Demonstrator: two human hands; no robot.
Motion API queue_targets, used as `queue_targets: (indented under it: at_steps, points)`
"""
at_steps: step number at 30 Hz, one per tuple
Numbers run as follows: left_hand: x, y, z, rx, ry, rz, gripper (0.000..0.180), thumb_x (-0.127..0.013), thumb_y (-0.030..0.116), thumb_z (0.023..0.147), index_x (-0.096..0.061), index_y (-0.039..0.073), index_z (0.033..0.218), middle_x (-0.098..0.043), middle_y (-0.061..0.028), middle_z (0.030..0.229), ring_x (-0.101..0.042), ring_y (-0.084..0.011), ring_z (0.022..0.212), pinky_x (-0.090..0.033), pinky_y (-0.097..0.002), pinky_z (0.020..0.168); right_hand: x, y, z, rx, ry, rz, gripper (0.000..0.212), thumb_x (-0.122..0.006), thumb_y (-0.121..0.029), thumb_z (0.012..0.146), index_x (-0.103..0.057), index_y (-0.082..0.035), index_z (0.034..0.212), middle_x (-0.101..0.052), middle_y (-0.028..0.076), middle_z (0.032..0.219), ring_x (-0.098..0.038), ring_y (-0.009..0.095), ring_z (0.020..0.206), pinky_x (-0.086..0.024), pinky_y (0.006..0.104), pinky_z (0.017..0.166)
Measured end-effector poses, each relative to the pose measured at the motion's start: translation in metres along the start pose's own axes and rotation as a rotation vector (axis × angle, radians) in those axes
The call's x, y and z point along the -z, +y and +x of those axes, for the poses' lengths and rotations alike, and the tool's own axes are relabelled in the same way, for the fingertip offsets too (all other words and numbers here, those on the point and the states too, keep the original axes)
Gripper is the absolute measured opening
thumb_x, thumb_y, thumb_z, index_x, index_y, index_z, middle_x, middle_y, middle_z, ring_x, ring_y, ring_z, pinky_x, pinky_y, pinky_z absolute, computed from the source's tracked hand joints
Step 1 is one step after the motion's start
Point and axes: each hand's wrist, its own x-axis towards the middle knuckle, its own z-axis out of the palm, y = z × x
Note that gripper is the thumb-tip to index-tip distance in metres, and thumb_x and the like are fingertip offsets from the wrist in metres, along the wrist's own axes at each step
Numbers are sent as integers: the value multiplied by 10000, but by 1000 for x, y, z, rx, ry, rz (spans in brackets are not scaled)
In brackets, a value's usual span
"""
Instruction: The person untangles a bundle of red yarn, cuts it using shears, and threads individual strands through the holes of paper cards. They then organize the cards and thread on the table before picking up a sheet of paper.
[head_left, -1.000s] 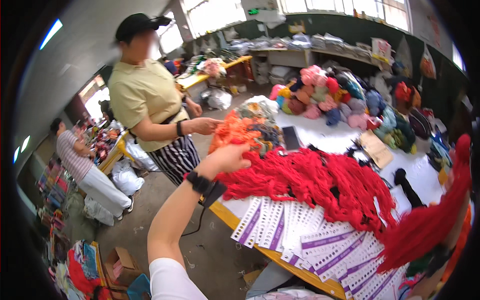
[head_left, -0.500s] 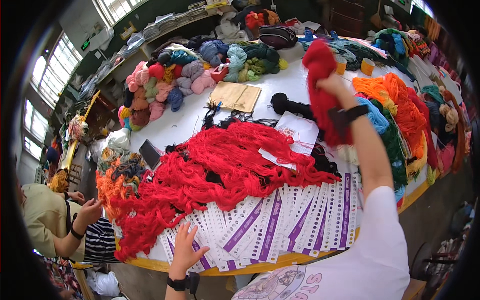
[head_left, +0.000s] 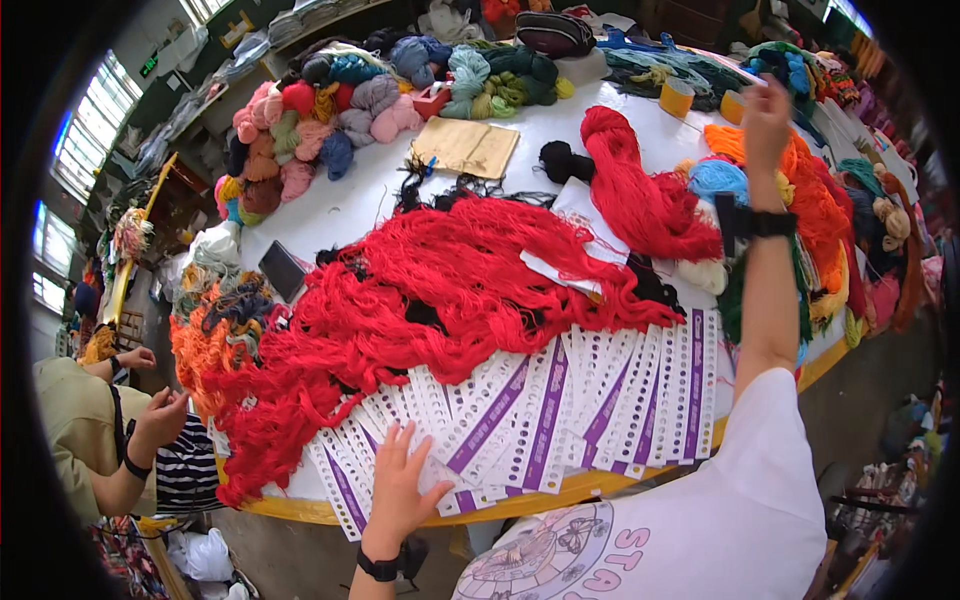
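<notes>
Presently, item by item, fingers outward.

Left hand (head_left: 400,487): fingers (head_left: 388,447) spread flat, grasping nothing, pressing on the fanned white-and-purple punched cards (head_left: 545,415) at the near table edge (head_left: 300,508). Just beyond the fingertips lies the loose red yarn heap (head_left: 420,295), its strands overlapping the cards' far ends.

Right hand (head_left: 766,110): raised, fingers loosely curled and released, holding nothing. Below and to the left of it rests the red skein (head_left: 640,195); just beside the wrist sit the orange yarn (head_left: 800,185) and light blue yarn (head_left: 718,178).

Further out: a black yarn ball (head_left: 565,160), a brown paper sheet (head_left: 465,147) and mixed coloured skeins (head_left: 330,125) at the far side. Another person's hands (head_left: 160,410) hover at the left table end.

Risks, as judged:
- Cards overhang the edge; lifting the left palm, or a tug on the heap, could slide them to the floor.
- Loose red strands could snag a descending right wrist or its black band and drag the skein into the heap, tangling both.
- The other person pulling yarn from the left could shift the pile across the cards.

Change from half a second earlier: the red skein then gripped aloft in the right hand now lies on the table, and that hand is emptied. The left hand stays on the cards.
</notes>
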Motion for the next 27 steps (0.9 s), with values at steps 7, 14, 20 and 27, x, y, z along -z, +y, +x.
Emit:
queue_targets:
  at_steps: [7, 14, 20, 27]
  points:
    - [-33, 59, 17, -129, -83, -15, 762, -739, 367, 649, -429, 53, 1270, -320, -165, 1376, -246, -386, 1287, -214, -576, 1002, 41, -141, -116, -5, -1304, 210, 283, -597, -124, 751, -624, -74, 1028, -640, 94, 893, -609, 192, 861, -479, 318, 769]
    - [-70, 69, 19, 167, 59, 59, 940, -734, 447, 635, -285, 26, 1347, -303, -200, 1373, -239, -362, 1296, -171, -631, 983, 5, -79, -189, 13, -1314, -549, 211, -560, -160, 751, -654, -151, 940, -633, 126, 986, -602, 292, 940, -478, 408, 793]
    - [-80, 83, 8, 196, 142, 72, 849, -744, 226, 648, -296, 29, 1342, -476, -149, 1192, -429, -300, 1125, -254, -555, 978, -31, -67, -220, -566, -989, -467, 293, -606, -250, 737, -619, -107, 992, -614, 175, 1032, -584, 317, 989, -445, 427, 867]
    - [-98, 102, 15, -105, 146, -170, 718, -747, 222, 635, -434, 58, 1260, -484, -126, 1196, -435, -326, 1114, -291, -491, 977, -59, -15, -214, -1008, -752, 113, 248, -736, -90, 610, -636, 44, 793, -627, 115, 740, -606, 204, 660, -482, 312, 580]
